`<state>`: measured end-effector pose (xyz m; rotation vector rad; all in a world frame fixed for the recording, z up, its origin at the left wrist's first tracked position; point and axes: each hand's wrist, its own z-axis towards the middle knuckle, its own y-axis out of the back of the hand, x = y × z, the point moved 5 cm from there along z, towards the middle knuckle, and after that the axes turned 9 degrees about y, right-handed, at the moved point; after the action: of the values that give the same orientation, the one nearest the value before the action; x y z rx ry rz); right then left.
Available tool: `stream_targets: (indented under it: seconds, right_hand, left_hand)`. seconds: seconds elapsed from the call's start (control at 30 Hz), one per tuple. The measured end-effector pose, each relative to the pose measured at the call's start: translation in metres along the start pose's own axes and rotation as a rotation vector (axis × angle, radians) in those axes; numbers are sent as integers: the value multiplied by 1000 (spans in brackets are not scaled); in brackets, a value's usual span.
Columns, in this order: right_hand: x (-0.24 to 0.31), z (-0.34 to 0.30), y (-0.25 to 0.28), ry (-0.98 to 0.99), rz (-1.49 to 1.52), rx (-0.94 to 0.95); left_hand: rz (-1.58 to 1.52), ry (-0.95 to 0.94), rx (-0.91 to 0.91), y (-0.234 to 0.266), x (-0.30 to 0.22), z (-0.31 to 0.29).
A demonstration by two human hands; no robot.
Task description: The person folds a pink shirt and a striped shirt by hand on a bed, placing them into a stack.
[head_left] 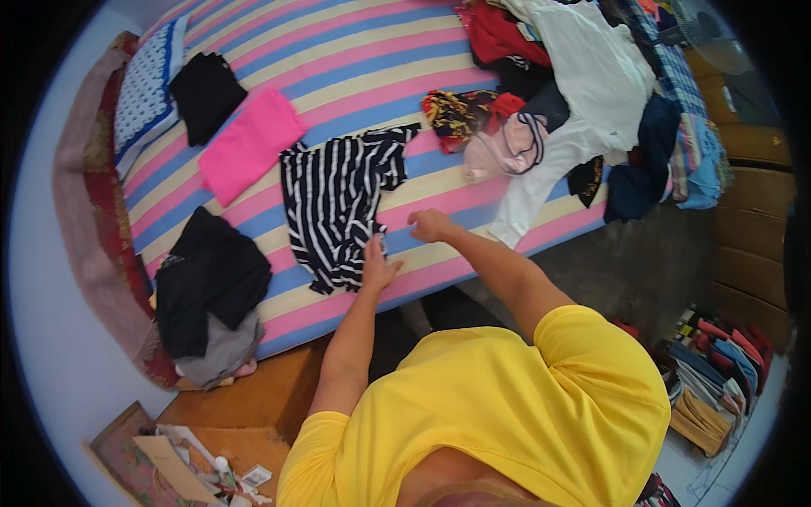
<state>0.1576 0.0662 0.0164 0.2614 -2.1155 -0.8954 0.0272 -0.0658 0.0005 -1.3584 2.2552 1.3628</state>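
The left hand (378,266) lies flat, fingers spread, on the near edge of a black-and-white striped knit top (338,203) spread on the bed's pink, blue and cream striped sheet (355,68). The right hand (429,225), loosely curled and holding nothing, rests just beside it. Farther off lie a folded pink cloth (249,144) and a heap of mixed clothes (574,93).

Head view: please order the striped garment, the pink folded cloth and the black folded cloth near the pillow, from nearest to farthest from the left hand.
1. Striped garment: under the left hand, touching it.
2. Pink cloth: farther up the bed, to the left.
3. Black cloth: beyond the pink one, beside the pillow.
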Motion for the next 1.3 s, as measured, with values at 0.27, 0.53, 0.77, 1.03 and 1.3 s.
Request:
stream_targets:
  seconds: [0.27, 0.53, 0.77, 1.03, 1.3]
  right_hand:
    - [-9, -54, -11, -141, 159, 63]
    - [36, -18, 55, 20, 5, -419]
    - [111, 44, 69, 352, -98, -480]
    - [99, 33, 190, -11, 899, -955]
    - [160, -51, 401, 583, 326, -1430]
  left_hand:
    - [62, 137, -197, 47, 21, 14]
    - [-942, -79, 80, 227, -67, -62]
    - [-873, -383, -79, 353, -166, -155]
    - [-846, -459, -538, 460, -130, -163]
    - [-1245, -593, -527, 534, -106, -124]
